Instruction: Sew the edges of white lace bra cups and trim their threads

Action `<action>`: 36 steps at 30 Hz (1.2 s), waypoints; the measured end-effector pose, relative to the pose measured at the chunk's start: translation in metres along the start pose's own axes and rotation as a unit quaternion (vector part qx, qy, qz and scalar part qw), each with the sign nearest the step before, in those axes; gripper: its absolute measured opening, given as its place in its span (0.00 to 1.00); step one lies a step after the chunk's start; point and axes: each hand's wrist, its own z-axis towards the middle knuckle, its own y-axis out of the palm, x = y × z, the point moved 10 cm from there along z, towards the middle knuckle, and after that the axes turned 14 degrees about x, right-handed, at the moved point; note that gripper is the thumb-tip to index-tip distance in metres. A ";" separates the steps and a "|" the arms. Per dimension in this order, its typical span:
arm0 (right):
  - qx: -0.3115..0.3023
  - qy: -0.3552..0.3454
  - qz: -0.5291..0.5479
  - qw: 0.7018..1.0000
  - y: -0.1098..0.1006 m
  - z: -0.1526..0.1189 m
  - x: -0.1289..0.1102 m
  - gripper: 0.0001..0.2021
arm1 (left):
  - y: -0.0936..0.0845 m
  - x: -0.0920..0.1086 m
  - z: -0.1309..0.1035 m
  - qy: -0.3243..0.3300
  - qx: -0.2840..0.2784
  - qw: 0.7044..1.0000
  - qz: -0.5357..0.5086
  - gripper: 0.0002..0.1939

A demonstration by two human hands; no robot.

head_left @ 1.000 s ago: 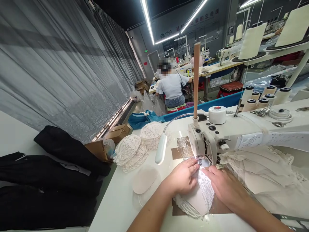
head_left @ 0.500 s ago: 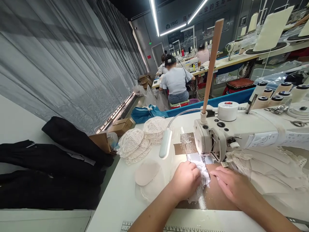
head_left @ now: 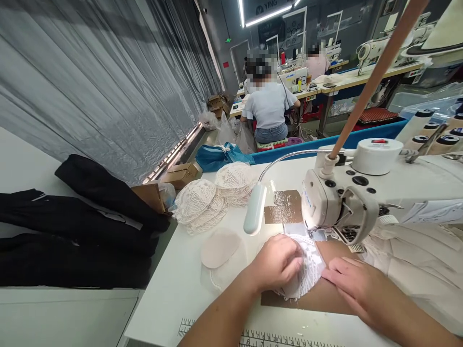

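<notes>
A white lace cup piece (head_left: 311, 270) lies under the head of the sewing machine (head_left: 321, 197), its far edge close to the needle area. My left hand (head_left: 277, 262) rests on its left side with curled fingers, thumb and fingertips closed on the lace. At the lace's right edge, my right hand (head_left: 356, 284) pinches the fabric between thumb and forefinger. Brown sheeting (head_left: 307, 303) covers the machine bed beneath both hands. The needle tip is too small to make out.
Stacked lace cups (head_left: 197, 202) stand at the back left of the table. Nearer lies a beige oval pad (head_left: 220, 248). A small lamp (head_left: 255, 209) hangs left of the machine head; beige fabric (head_left: 415, 260) is heaped right. A printed ruler (head_left: 267, 337) runs along the front edge.
The lace cup has been spread flatter and turned, showing more of its surface. My left fingers have loosened their bunching, and my right fingers have come onto its edge. The view has shifted left.
</notes>
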 end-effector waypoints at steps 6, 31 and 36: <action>0.030 -0.007 -0.004 1.000 -0.006 -0.005 0.000 0.21 | 0.019 0.023 -0.010 0.111 -0.066 0.988 0.081 0.11; 0.052 -0.017 -0.043 0.998 -0.013 0.001 0.002 0.19 | 0.025 0.032 -0.012 0.154 -0.070 0.974 0.148 0.14; 0.068 -0.007 -0.021 0.997 -0.008 -0.001 0.001 0.16 | 0.025 0.031 -0.009 0.145 -0.073 0.978 0.134 0.17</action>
